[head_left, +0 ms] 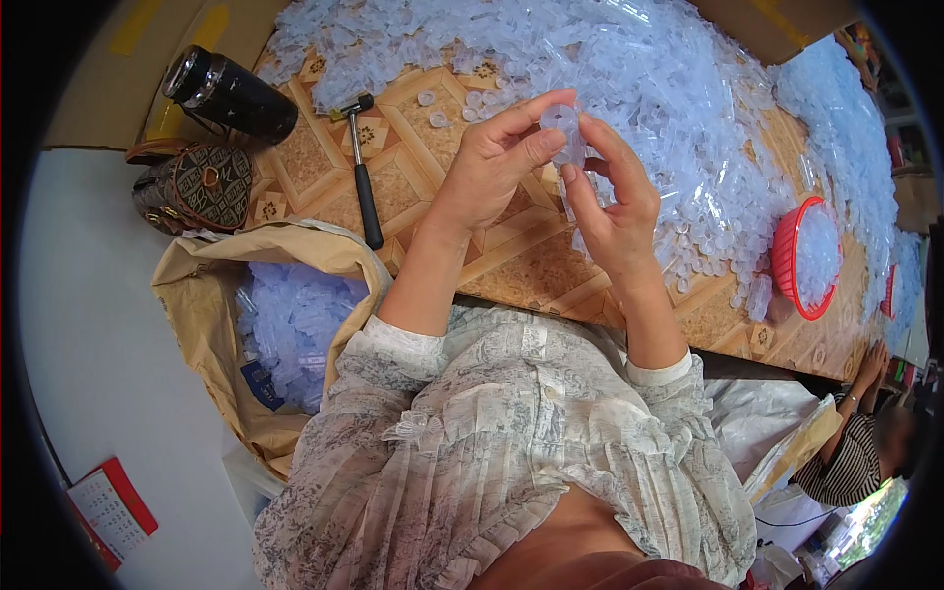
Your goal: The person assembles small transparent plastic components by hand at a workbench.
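Observation:
Above the table's near half, both my hands meet at a small clear plastic cap-like piece [560, 119] with a round rim. My left hand [489, 162] pinches it between thumb and fingers. My right hand [619, 197] closes thumb and index finger on a clear plastic tube [572, 149] just below and against that round piece; part of it is hidden by the fingers. Behind my hands spreads a large heap of clear, bluish plastic pieces [678, 108]. A few loose round caps [439, 119] lie on the tabletop left of my hands.
A black-handled hammer [366, 192] lies on the patterned table [324, 167]. Left of it are a black flask [241, 98] and a brown patterned bag [197, 187]. An open paper sack [197, 324] holds plastic pieces. A red basket [785, 258] stands right; another person [846, 452] is beyond.

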A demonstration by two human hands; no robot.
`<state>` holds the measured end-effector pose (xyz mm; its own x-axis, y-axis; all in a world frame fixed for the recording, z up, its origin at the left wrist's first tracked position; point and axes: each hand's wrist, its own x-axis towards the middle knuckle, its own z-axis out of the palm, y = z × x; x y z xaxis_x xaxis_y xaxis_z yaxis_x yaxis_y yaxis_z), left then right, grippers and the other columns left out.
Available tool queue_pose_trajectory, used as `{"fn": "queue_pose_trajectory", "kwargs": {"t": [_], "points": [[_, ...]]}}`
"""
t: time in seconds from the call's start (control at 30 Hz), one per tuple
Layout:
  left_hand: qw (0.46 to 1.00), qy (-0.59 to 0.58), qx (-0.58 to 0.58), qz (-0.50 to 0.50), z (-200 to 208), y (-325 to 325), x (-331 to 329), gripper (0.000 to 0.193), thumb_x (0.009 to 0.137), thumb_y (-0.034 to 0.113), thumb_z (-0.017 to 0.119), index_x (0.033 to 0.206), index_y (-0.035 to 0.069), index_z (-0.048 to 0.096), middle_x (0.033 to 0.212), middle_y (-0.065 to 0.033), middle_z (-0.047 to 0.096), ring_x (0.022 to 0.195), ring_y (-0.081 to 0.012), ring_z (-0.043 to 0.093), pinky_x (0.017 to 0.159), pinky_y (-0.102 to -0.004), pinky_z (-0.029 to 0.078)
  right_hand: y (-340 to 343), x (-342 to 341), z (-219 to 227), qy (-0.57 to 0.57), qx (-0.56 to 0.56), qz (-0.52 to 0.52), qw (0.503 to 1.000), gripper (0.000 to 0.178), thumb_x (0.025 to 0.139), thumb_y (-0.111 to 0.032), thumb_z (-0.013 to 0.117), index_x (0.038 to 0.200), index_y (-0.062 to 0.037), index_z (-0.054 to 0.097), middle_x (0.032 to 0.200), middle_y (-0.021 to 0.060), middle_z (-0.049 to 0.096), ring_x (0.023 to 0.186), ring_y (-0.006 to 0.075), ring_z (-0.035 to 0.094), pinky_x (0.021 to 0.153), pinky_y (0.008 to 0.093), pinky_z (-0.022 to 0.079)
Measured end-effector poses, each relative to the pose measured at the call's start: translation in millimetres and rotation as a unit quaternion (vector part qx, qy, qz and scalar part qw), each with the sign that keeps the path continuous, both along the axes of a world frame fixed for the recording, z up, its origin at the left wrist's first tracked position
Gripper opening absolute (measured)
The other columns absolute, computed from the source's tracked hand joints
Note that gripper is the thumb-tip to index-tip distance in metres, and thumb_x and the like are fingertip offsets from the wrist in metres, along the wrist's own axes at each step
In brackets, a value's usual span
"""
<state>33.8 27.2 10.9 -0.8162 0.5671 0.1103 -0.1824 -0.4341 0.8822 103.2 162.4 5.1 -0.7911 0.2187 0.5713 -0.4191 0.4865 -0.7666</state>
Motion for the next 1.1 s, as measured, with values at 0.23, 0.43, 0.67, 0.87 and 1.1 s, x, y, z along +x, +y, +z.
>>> {"fn": "queue_pose_trajectory", "kwargs": {"t": [0.23, 0.43, 0.67, 0.87, 1.1], "points": [[0.994, -0.095, 0.058, 0.022, -5, 9, 8, 0.039, 0.092, 0.011, 0.059, 0.129, 0.002, 0.051, 0.103, -0.0022, 0.06, 0.093, -0.0087, 0.055, 0.082, -0.0237, 0.047, -4, -5, 0, 0.031, 0.142, -0.055, 0.988, 0.048, 0.076, -0.002, 0.067, 0.122, 0.001, 0.051, 0.117, 0.0176, 0.06, 0.102, 0.0331, 0.061, 0.082, 0.0382, 0.05], [0.993, -0.119, 0.017, 0.013, 5, 2, 6, 0.036, 0.093, 0.017, 0.057, 0.125, 0.001, 0.054, 0.102, -0.0011, 0.061, 0.094, -0.0088, 0.056, 0.085, -0.025, 0.045, -7, -2, -1, -0.06, 0.081, -0.051, 0.994, 0.049, 0.081, -0.007, 0.065, 0.126, 0.0001, 0.047, 0.106, 0.0205, 0.062, 0.089, 0.0364, 0.063, 0.075, 0.0397, 0.051], [0.999, -0.038, -0.02, -0.024, -20, -15, -8, 0.031, 0.091, 0.016, 0.06, 0.118, 0.0, 0.058, 0.104, -0.0026, 0.063, 0.093, -0.0093, 0.057, 0.085, -0.0252, 0.046, -20, 9, 12, -0.227, -0.044, 0.046, 0.972, 0.047, 0.088, -0.016, 0.06, 0.129, 0.0004, 0.043, 0.1, 0.0243, 0.062, 0.084, 0.0323, 0.065, 0.069, 0.0362, 0.051], [0.986, -0.096, 0.039, 0.129, -24, -28, -26, 0.032, 0.093, 0.027, 0.056, 0.113, 0.002, 0.057, 0.102, -0.0081, 0.064, 0.094, -0.0188, 0.062, 0.081, -0.0346, 0.052, 2, -20, 22, -0.196, -0.084, 0.057, 0.975, 0.046, 0.091, -0.025, 0.056, 0.128, -0.0002, 0.045, 0.106, 0.0205, 0.061, 0.091, 0.0272, 0.063, 0.078, 0.0352, 0.05], [0.96, -0.196, 0.156, 0.125, -37, -40, -42, 0.044, 0.096, 0.043, 0.043, 0.115, 0.004, 0.051, 0.094, -0.0084, 0.06, 0.085, -0.0238, 0.06, 0.072, -0.0373, 0.05, 4, -36, -1, -0.158, 0.252, -0.032, 0.954, 0.015, 0.082, -0.012, 0.06, 0.089, -0.0003, 0.063, 0.088, 0.0153, 0.063, 0.084, 0.0322, 0.061, 0.072, 0.0439, 0.049]]}}
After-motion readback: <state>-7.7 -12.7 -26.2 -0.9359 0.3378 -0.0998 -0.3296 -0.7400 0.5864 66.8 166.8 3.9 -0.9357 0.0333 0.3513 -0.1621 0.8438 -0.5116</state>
